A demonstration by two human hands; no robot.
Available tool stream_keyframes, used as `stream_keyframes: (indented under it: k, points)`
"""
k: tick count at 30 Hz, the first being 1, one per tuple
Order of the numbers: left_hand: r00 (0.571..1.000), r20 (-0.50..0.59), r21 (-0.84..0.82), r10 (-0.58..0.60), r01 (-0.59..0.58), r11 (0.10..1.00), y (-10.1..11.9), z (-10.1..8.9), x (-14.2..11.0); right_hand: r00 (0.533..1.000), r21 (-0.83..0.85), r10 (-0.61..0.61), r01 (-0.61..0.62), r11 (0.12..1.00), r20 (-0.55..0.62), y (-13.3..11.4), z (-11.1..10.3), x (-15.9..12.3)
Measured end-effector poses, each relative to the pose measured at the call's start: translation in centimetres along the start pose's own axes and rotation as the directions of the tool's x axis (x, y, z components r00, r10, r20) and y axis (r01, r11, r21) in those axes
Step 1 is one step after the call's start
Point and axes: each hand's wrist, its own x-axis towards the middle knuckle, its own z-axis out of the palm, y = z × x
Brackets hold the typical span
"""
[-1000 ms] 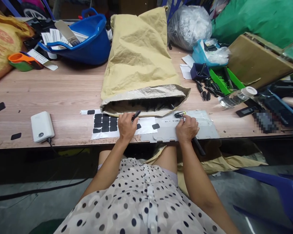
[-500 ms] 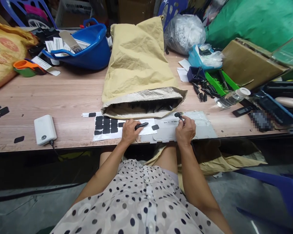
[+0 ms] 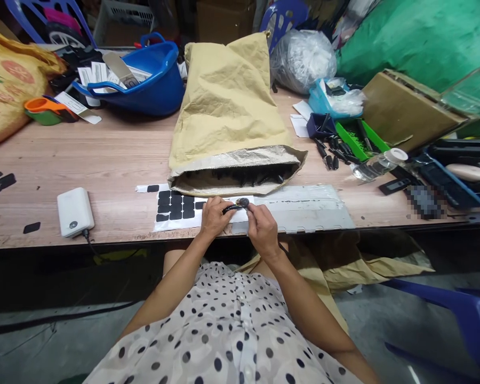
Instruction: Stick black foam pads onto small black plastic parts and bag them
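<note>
My left hand is closed around a slim black pen-like piece, above a white sheet on the table. My right hand pinches a small black round-headed tool, with a dark cord showing below the wrist. The round head meets or overlaps the right end of the slim piece; whether they touch I cannot tell. Black rounded stickers lie in rows left of my left hand. Just beyond both hands, the open mouth of a yellow-brown paper sack shows many dark pieces inside.
A white power bank with a cable lies left. Behind it stands a blue basin of small boxes. To the right are a green tray, loose black parts, a clear bottle and a grey-white board.
My right hand has moved left with the round-headed tool, bringing it to the slim black piece. It now covers the loose sticker. My left hand has barely moved.
</note>
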Motion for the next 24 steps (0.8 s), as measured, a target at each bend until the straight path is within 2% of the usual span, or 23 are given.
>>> stream_keyframes:
  k: [3,9,14,17,21,24]
  points:
    - [1.0,-0.004,0.007,-0.012,0.012,1.0,0.1,0.0,0.0,0.999,-0.045,-0.023,0.025,0.999,0.046,0.3,0.3,0.0]
    - [1.0,-0.002,-0.01,-0.014,0.014,1.0,0.3,0.0,-0.1,0.999,-0.075,0.028,-0.03,0.997,-0.025,0.6,-0.5,0.1]
    - [1.0,-0.009,-0.005,-0.007,0.007,1.0,0.0,0.2,0.0,0.999,-0.059,0.044,-0.044,0.997,0.008,0.9,-0.3,-0.1]
    - [1.0,-0.017,-0.003,-0.001,0.001,1.0,0.0,0.3,0.0,0.997,-0.057,0.076,-0.077,0.995,-0.016,1.4,-0.7,0.0]
    - [1.0,-0.013,0.002,-0.004,0.004,1.0,0.2,0.4,-0.1,0.977,-0.138,0.168,-0.185,0.973,-0.128,3.2,-2.7,0.3]
    - [1.0,-0.01,0.007,0.0,0.0,1.0,0.3,0.4,-0.1,0.93,-0.28,0.291,-0.348,0.895,-0.226,5.7,-4.2,0.5]
